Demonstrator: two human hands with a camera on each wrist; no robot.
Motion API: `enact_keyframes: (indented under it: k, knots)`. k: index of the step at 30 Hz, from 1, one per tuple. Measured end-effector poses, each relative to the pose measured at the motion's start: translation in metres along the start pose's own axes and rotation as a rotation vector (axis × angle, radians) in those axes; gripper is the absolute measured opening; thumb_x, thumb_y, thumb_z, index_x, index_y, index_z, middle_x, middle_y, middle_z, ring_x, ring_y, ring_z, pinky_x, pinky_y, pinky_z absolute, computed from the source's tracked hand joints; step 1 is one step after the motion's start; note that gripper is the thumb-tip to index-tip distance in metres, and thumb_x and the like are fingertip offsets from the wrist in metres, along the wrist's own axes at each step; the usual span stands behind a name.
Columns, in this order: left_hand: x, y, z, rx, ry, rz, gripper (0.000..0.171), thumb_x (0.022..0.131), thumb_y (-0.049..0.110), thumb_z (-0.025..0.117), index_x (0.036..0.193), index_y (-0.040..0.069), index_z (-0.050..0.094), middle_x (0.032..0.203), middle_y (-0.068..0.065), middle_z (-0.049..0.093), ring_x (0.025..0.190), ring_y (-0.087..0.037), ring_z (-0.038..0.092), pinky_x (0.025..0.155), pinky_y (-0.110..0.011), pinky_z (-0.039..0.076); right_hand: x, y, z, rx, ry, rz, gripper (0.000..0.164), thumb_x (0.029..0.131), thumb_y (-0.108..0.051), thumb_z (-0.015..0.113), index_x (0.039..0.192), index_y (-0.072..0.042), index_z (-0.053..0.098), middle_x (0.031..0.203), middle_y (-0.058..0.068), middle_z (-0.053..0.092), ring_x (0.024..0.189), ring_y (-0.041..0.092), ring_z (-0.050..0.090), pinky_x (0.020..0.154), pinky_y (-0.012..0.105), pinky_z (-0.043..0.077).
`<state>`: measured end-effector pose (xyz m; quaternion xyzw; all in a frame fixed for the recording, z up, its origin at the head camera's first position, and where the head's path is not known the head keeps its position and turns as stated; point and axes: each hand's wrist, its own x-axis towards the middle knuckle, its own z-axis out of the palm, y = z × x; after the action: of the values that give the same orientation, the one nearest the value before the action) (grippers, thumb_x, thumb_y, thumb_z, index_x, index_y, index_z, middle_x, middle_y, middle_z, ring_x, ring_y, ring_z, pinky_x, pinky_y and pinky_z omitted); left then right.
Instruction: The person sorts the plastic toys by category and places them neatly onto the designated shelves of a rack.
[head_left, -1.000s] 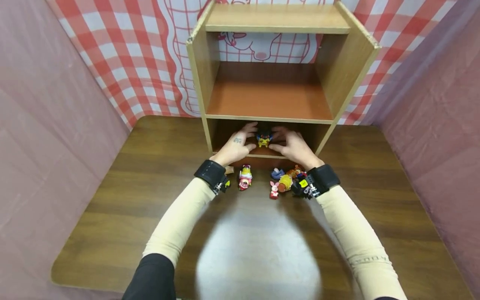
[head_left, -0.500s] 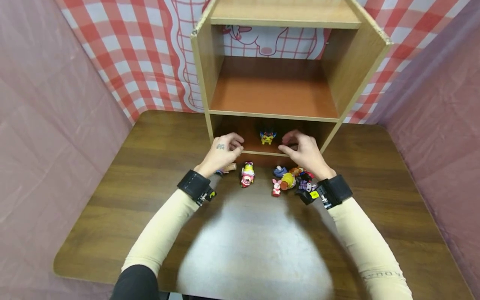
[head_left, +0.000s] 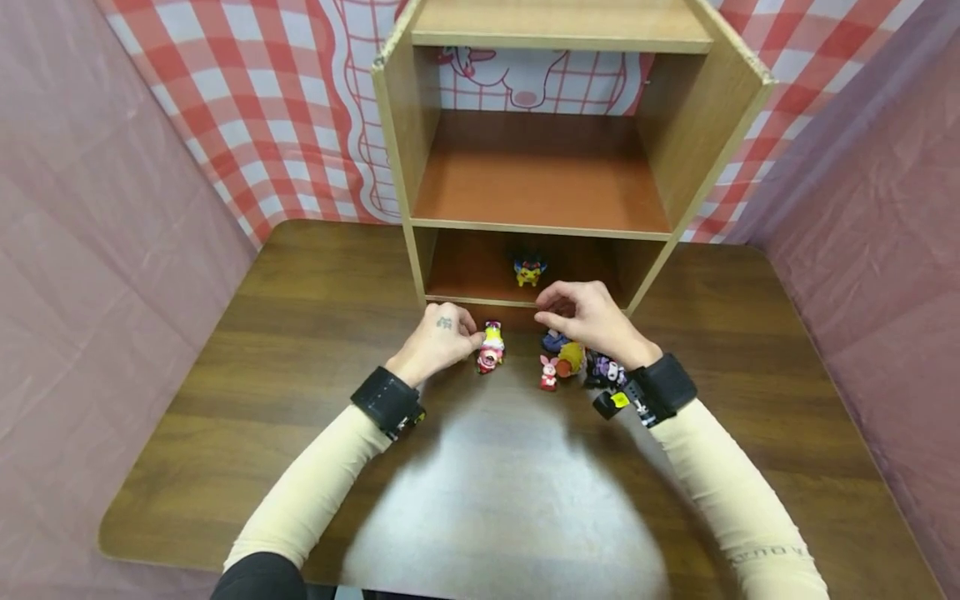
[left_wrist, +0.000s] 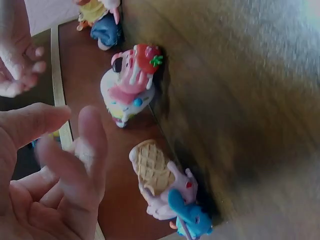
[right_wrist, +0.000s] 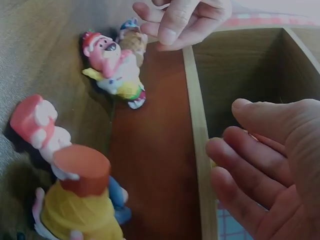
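Observation:
A small yellow figurine (head_left: 529,272) with blue sides and a dark top stands inside the lower shelf compartment. My left hand (head_left: 441,335) hovers over the strip just in front of the shelf, fingers loosely bent and holding nothing. Below its fingers, in the left wrist view, lie a waffle-cone figurine (left_wrist: 155,167) and a blue one (left_wrist: 196,220). Beside that hand lies a pink bear figurine (head_left: 491,358) with a strawberry on its head. My right hand (head_left: 591,318), also holding nothing, is above a cluster with a yellow figurine with a brown base (right_wrist: 82,200) and a pink-eared one (head_left: 548,372).
The wooden shelf unit (head_left: 540,227) stands at the back of the brown table (head_left: 300,400), its lower front edge near both hands. A dark-and-purple figurine (head_left: 606,370) lies by the right wrist. Checked cloth (head_left: 262,108) hangs behind; pink cloth (head_left: 862,208) lines the sides.
Both hands have come away from the yellow figurine, which stays on the lower shelf. The left hand has moved out and down to the front figurines; the right has drawn back over its cluster.

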<state>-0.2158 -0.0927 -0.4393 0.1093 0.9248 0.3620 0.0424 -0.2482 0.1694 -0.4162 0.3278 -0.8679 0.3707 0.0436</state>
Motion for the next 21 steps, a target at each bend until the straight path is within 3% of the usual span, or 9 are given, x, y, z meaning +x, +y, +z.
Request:
enact_keyframes:
  k: [4, 7, 10, 13, 18, 21]
  knots:
    - [-0.004, 0.0, 0.01, 0.032, -0.024, -0.023, 0.021, 0.086, 0.029, 0.079, 0.08, 0.01, 0.072, 0.052, 0.006, 0.064, 0.045, -0.01, 0.062, 0.049, -0.026, 0.05, 0.004, -0.002, 0.009, -0.055, -0.064, -0.05, 0.018, 0.089, -0.01, 0.078, 0.105, -0.001, 0.075, 0.096, 0.008, 0.078, 0.085, 0.018, 0.073, 0.074, 0.034, 0.058]
    - [-0.006, -0.002, 0.019, 0.101, -0.013, 0.007, 0.03, 0.084, 0.035, 0.081, 0.065, 0.015, 0.07, 0.048, 0.009, 0.058, 0.046, -0.009, 0.056, 0.049, -0.027, 0.044, 0.009, -0.006, 0.018, -0.081, -0.133, -0.093, 0.021, 0.09, -0.008, 0.076, 0.109, 0.001, 0.074, 0.101, 0.012, 0.078, 0.089, 0.02, 0.073, 0.079, 0.038, 0.058]
    - [-0.006, -0.003, 0.027, 0.185, 0.021, 0.05, 0.038, 0.082, 0.037, 0.082, 0.054, 0.019, 0.066, 0.049, 0.009, 0.055, 0.055, -0.015, 0.052, 0.055, -0.031, 0.041, 0.016, -0.011, 0.028, -0.083, -0.215, -0.117, 0.022, 0.091, -0.006, 0.075, 0.111, 0.003, 0.073, 0.103, 0.013, 0.077, 0.083, 0.018, 0.072, 0.078, 0.037, 0.058]
    - [-0.005, -0.004, 0.032, 0.243, 0.051, 0.065, 0.04, 0.081, 0.038, 0.082, 0.052, 0.02, 0.061, 0.052, 0.006, 0.055, 0.063, -0.022, 0.055, 0.065, -0.037, 0.045, 0.023, -0.014, 0.039, -0.091, -0.276, -0.144, 0.022, 0.09, -0.004, 0.074, 0.111, 0.003, 0.072, 0.106, 0.014, 0.075, 0.084, 0.02, 0.07, 0.078, 0.036, 0.057]
    - [-0.003, -0.006, 0.038, 0.281, 0.053, 0.081, 0.038, 0.08, 0.032, 0.081, 0.058, 0.019, 0.053, 0.063, 0.001, 0.055, 0.075, -0.03, 0.059, 0.082, -0.045, 0.047, 0.03, -0.015, 0.055, -0.166, -0.31, -0.207, 0.019, 0.089, -0.001, 0.074, 0.108, 0.002, 0.073, 0.106, 0.014, 0.074, 0.095, 0.025, 0.07, 0.086, 0.04, 0.056]
    - [-0.003, -0.005, 0.04, 0.276, 0.053, 0.084, 0.038, 0.08, 0.027, 0.08, 0.06, 0.019, 0.049, 0.067, -0.002, 0.054, 0.078, -0.031, 0.059, 0.086, -0.047, 0.046, 0.032, -0.014, 0.062, -0.226, -0.316, -0.223, 0.017, 0.088, -0.002, 0.074, 0.105, 0.0, 0.073, 0.102, 0.011, 0.075, 0.094, 0.022, 0.07, 0.086, 0.039, 0.056]
